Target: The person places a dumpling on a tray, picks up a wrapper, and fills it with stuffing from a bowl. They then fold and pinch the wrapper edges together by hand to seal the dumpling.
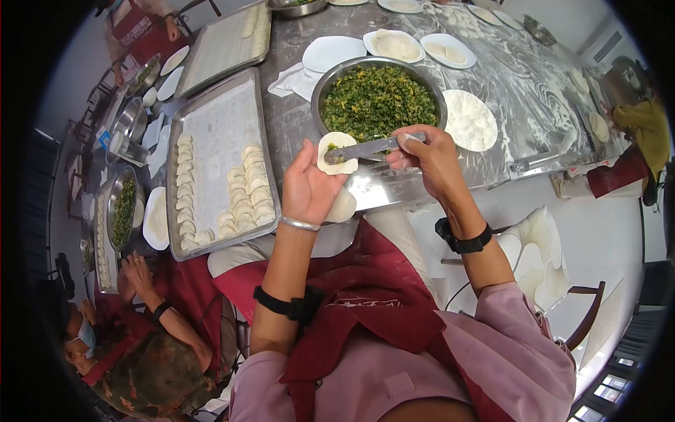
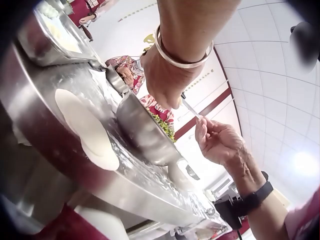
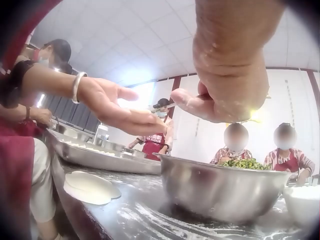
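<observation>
My left hand point(image 1: 308, 188) lies palm up with the fingers nearly straight, and one round dumpling wrapper point(image 1: 338, 152) rests flat across them, just in front of the bowl. My right hand point(image 1: 430, 156) has its grip closed round one flat metal spreader point(image 1: 373, 147), fingers curled over the handle end, and the blade tip sits on the wrapper where a small dab of green filling point(image 1: 332, 150) lies.

One steel bowl point(image 1: 320, 88) stands on the floured table point(image 1: 527, 98) right behind my hands, full of chopped greens point(image 1: 376, 102). One bare wrapper point(image 1: 470, 119) lies flat to the right of the bowl, and another wrapper point(image 1: 343, 208) lies at the near edge of the table under my left hand; the left wrist view shows it point(image 2: 85, 127) hanging over that edge.

To my left is one tray point(image 1: 218, 123) holding folded dumplings point(image 1: 247, 193) in three rows: one long row along its left side and two shorter rows near its right. A second tray point(image 1: 221, 46) lies beyond it. Behind the bowl stand three white plates point(image 1: 330, 50), two of them carrying wrappers.

Each of my forearms wears one black strap, and one silver bangle point(image 1: 300, 224) circles my left wrist. Another person point(image 1: 151, 359) in a red apron sits at lower left, beside a second bowl of greens point(image 1: 124, 211).
</observation>
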{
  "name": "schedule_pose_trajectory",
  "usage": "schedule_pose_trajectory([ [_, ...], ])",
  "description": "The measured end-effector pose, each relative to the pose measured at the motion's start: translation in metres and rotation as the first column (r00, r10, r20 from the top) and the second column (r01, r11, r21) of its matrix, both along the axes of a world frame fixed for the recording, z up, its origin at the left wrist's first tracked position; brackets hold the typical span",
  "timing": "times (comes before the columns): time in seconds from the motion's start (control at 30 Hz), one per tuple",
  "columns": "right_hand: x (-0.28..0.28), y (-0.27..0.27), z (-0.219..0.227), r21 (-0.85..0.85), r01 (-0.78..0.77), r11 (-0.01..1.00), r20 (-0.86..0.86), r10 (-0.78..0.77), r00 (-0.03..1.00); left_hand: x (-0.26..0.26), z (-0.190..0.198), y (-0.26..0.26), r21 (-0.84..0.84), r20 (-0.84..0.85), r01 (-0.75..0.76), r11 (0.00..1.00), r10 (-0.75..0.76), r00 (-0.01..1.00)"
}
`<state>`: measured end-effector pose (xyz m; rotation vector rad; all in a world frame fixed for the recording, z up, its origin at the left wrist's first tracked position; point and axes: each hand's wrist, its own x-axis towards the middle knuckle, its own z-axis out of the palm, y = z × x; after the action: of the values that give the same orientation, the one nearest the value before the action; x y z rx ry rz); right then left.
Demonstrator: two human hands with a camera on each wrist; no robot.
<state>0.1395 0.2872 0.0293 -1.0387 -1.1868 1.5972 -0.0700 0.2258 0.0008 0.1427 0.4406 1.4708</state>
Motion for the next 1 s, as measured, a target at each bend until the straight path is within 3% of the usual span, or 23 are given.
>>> schedule_pose_trajectory([
  [0.27, -0.001, 0.011, -0.012, -0.091, -0.007, 0.996, -0.007, 0.007, 1.000, -0.002, -0.007, -0.005, -0.007, 0.013, -0.027, 1.000, 0.027, 1.000],
  [0.4, 0.005, 0.024, -0.012, -0.030, 0.181, 0.983, -0.079, -0.183, 0.980, -0.010, -0.014, -0.003, -0.016, 0.042, -0.071, 0.997, 0.072, 0.997],
  [0.53, 0.001, 0.049, -0.035, 0.194, 0.327, 0.925, 0.160, -0.358, 0.920, -0.013, -0.016, -0.002, -0.054, 0.035, -0.098, 0.994, 0.100, 0.994],
  [0.63, -0.007, 0.065, -0.064, 0.509, 0.200, 0.837, 0.448, -0.456, 0.769, -0.013, -0.016, -0.003, -0.057, 0.027, -0.099, 0.994, 0.100, 0.995],
  [0.67, -0.011, 0.073, -0.082, 0.666, 0.160, 0.729, 0.451, -0.564, 0.692, -0.013, -0.016, -0.003, -0.054, 0.018, -0.097, 0.994, 0.099, 0.995],
  [0.8, -0.032, 0.075, -0.082, 0.578, 0.166, 0.799, 0.461, -0.487, 0.742, -0.012, -0.011, -0.005, -0.054, -0.024, -0.096, 0.994, 0.095, 0.995],
  [0.9, -0.043, 0.072, -0.071, 0.285, 0.222, 0.932, 0.364, -0.320, 0.875, -0.015, -0.016, -0.002, -0.059, 0.007, -0.107, 0.992, 0.108, 0.994],
  [1.0, -0.042, 0.071, -0.065, 0.158, 0.277, 0.948, 0.252, -0.311, 0.917, -0.017, -0.021, -0.001, -0.056, 0.018, -0.104, 0.993, 0.105, 0.994],
])
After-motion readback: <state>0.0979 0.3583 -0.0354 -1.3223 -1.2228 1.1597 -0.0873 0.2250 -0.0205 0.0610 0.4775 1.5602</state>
